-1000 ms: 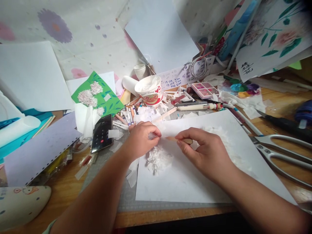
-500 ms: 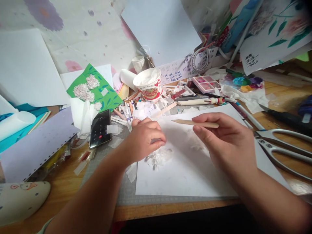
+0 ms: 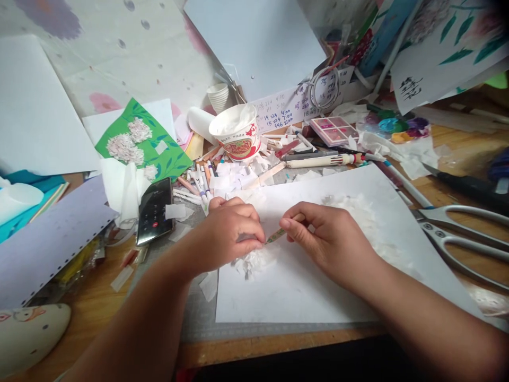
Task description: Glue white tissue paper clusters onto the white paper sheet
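Note:
My right hand (image 3: 322, 233) pinches a thin, pointed wooden stick (image 3: 275, 235). Its tip reaches down to the fingertips of my left hand (image 3: 234, 231). Those left fingers are pressed together just above a ruffled clump of white tissue paper (image 3: 252, 263); what they grip is hidden. The clump rests on a large white sheet of paper (image 3: 294, 297). Partly behind my right hand and forearm, more ruffled white tissue (image 3: 366, 217) lies on the same sheet.
A paper bowl (image 3: 235, 132) stands behind the sheet among scattered pens and paper scraps. Scissors (image 3: 469, 228) and a knife (image 3: 457, 185) lie at the right. On the left are a phone (image 3: 155, 212) and a green card with tissue flowers (image 3: 159, 132).
My right hand has moved left and turned the stick so its tip points down at my left fingertips. More tissue on the sheet now shows. The whole view has shifted slightly.

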Motion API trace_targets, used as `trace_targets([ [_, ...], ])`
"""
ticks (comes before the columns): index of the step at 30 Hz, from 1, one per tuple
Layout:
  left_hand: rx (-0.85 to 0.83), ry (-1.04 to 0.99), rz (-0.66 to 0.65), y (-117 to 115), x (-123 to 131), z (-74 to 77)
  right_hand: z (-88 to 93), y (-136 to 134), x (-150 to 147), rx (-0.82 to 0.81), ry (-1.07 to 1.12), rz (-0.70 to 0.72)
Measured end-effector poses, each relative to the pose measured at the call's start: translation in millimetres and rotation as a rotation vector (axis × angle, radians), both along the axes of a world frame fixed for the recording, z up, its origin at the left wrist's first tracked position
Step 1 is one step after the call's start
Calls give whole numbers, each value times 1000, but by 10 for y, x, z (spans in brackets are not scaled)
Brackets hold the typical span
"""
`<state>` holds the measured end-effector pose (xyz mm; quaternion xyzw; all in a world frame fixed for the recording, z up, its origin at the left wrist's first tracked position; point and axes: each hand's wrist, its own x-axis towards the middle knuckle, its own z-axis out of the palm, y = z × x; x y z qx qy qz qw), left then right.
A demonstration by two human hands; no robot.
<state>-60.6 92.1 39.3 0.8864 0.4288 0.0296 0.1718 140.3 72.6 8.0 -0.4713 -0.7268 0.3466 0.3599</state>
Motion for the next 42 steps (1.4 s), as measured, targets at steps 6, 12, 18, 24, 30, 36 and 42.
trace_targets([
  [6, -46, -55, -17, 63, -111, 8, -22, 29, -45, -12, -81, 27],
  [12, -29, -45, -13, 71, -145, -6, -8, 67, -82, -50, -121, 56],
  [18, -30, -82, 38, 75, -161, 17, 47, 18, -27, -24, 56, -38],
  [24, 186, -142, 232, 116, -201, -34, 71, -40, 99, 86, 288, -376],
  [30, 278, 17, 176, 150, -177, -219, 37, -53, 93, 116, 255, -364],
  [36, 316, 19, 181, 174, -141, -262, 27, -57, 97, 113, 225, -367],
  [42, 320, -22, 106, 146, -66, -261, 40, -50, 89, 127, 220, -358],
])
